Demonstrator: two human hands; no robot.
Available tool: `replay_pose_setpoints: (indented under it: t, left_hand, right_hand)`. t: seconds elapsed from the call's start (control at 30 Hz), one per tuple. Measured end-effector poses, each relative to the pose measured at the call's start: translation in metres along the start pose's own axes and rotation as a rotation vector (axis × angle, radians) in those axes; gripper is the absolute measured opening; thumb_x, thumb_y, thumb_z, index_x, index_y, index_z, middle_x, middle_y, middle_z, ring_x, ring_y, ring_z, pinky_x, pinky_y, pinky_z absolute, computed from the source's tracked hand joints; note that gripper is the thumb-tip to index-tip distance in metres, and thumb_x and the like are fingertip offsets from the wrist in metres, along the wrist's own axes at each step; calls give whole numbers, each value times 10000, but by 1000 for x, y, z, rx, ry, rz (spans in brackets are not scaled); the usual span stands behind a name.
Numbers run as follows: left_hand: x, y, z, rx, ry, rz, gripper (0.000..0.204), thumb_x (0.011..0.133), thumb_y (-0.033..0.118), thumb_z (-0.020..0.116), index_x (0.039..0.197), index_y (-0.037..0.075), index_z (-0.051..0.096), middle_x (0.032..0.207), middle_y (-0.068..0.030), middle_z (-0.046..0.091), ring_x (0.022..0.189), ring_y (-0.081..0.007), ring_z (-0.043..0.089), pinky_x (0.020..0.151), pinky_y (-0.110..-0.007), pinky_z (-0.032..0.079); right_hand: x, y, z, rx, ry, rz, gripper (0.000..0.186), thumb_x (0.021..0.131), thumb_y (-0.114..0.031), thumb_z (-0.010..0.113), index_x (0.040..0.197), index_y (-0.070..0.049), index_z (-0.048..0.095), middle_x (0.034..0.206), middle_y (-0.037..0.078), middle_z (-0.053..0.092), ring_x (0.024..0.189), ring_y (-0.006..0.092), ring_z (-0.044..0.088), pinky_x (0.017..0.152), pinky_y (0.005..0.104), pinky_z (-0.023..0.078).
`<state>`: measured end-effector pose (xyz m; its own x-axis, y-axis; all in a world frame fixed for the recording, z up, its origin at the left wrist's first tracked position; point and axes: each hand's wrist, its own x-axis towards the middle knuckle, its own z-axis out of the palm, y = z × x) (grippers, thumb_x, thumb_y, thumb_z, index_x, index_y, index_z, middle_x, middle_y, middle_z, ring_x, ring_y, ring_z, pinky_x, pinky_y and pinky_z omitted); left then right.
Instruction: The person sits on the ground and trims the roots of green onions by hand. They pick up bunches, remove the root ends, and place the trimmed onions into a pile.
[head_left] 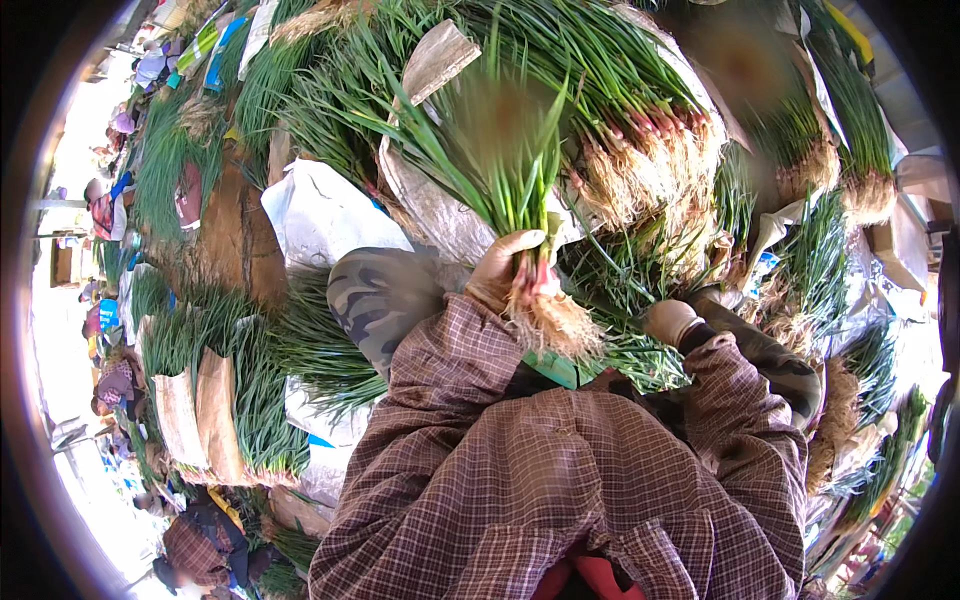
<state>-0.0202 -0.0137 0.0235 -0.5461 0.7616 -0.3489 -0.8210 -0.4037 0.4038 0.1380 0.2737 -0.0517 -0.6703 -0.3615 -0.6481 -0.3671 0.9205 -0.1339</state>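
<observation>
My left hand (494,268), in a pale glove, is wrapped round a bunch of spring onions (548,318). The thumb lies across the white and reddish stem ends. Pale, tangled roots hang below the grip, and the green leaves fan out upward, away from me. Lower and to the right, my right hand (668,322), also gloved, is curled beside my knee. It is nearest to loose green leaves (640,358) between my legs. Its fingertips are turned from view, so anything they hold is hidden.
A large heap of spring onions (650,150) lies ahead, roots toward me. A white sack (325,215) is at the left, with stacked bundles (240,400) below it. More bundles (865,170) lie at the far right. Other people (200,545) sit along the left side.
</observation>
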Motion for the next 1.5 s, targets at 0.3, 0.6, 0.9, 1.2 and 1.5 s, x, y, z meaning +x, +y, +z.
replay_pose_setpoints:
  t: [0.3, 0.6, 0.9, 1.2, 1.5]
  left_hand:
    - [-48, 42, 73, -157, -241, 225, 580, 865, 61, 594, 1384, -3, 342, 957, -38, 539, 857, -155, 564, 758, -340, 537]
    - [-6, 11, 17, 22, 122, 176, 386, 928, 178, 584, 1287, 60, 505, 873, -43, 608, 777, -155, 586, 613, -365, 495]
    - [-1, -1, 40, 176, 231, 88, 306, 952, 251, 517, 1010, -33, 617, 687, -194, 657, 415, -238, 579, 373, -309, 479]
    - [-7, 1, 26, 149, 241, 198, 228, 915, 221, 585, 1022, 21, 609, 825, -75, 610, 656, -211, 600, 631, -396, 527]
    - [-12, -22, 16, 62, 151, 93, 353, 896, 227, 610, 1144, -24, 581, 962, -118, 649, 652, -207, 633, 615, -360, 574]
  right_hand:
    - [91, -30, -148, 916, 1162, 75, 372, 893, -175, 613, 1239, -41, 594, 925, 193, 675, 841, 309, 674, 720, 375, 535]
    - [99, -23, -147, 362, 1170, 381, 228, 866, -286, 642, 976, -89, 679, 736, 122, 632, 664, 278, 639, 587, 376, 517]
    - [5, -86, -143, 167, 929, 248, 297, 862, -110, 535, 1152, -82, 591, 833, 77, 599, 782, 221, 604, 643, 361, 465]
    - [26, -12, -68, 826, 344, 91, 447, 906, -368, 628, 1231, -61, 623, 1109, 178, 674, 952, 246, 684, 867, 345, 529]
    - [68, -67, -185, 2349, 410, -174, 206, 922, -255, 635, 1013, -73, 604, 710, 14, 599, 487, 123, 512, 425, 270, 415]
